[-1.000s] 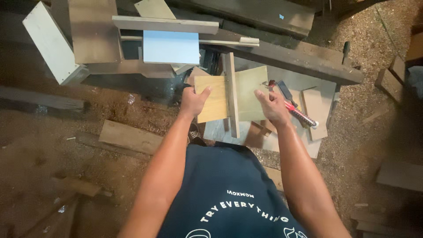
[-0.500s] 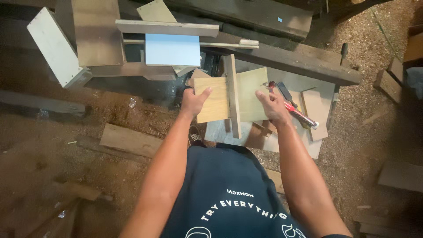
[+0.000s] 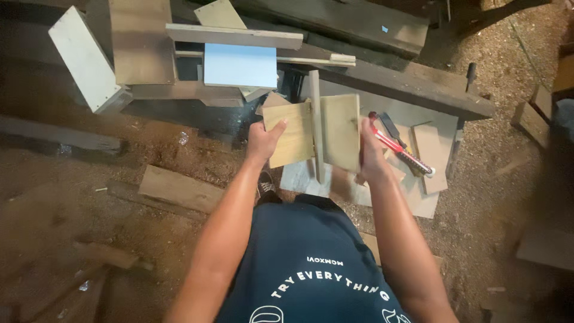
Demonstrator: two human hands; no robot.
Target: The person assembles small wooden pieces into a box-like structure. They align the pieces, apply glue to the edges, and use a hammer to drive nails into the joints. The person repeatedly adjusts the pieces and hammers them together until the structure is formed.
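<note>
Single head-worn view, steeply downward and close over own arms, toward sawdust-strewn floor point(image 3: 496, 179) beyond.

You wear a dark navy blue short-sleeved T-shirt that fills the lower middle of the view. White capital lettering curves in an arc across the chest, seen upside down from your head camera, with a smaller line of white characters above it and parts of rounded white outline shapes at the bottom edge. The fabric looks plain and smooth, with no pockets or buttons visible. Both your forearms are bare from the elbow down, with no watch, bracelet or gloves. Your left hand point(image 3: 263, 141) and your right hand point(image 3: 369, 157) are bare as well, and no rings can be made out on the fingers
</note>
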